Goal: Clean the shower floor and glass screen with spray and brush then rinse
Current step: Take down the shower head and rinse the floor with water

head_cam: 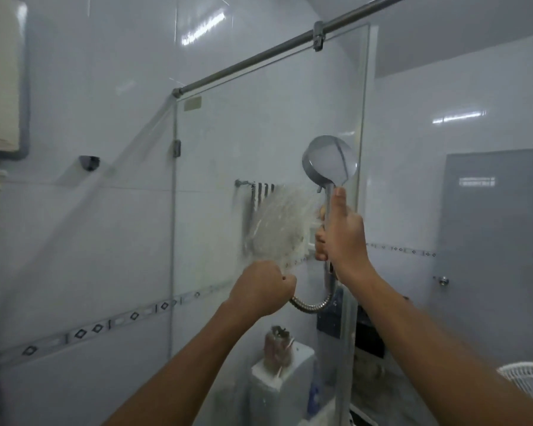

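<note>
Nearest, the left hand (260,287) is closed in a fist round the metal hose (311,305). Just above, the right hand (343,238) grips the handle of the shower head (330,162), thumb up along the stem. The head faces the glass screen (259,133), and its water (277,229) bursts against the pane at mid height.

This looks like the rinse of the glass, so spraying and brushing are probably done. Neither spray bottle nor brush is in view, and the shower floor is out of frame, so its state cannot be told.

A steel support bar (246,61) runs along the top of the screen. Through the glass hangs a striped towel (262,192). Beyond is the pale tiled wall (105,210) with its diamond border, and a grey door (496,226) on the right.
</note>
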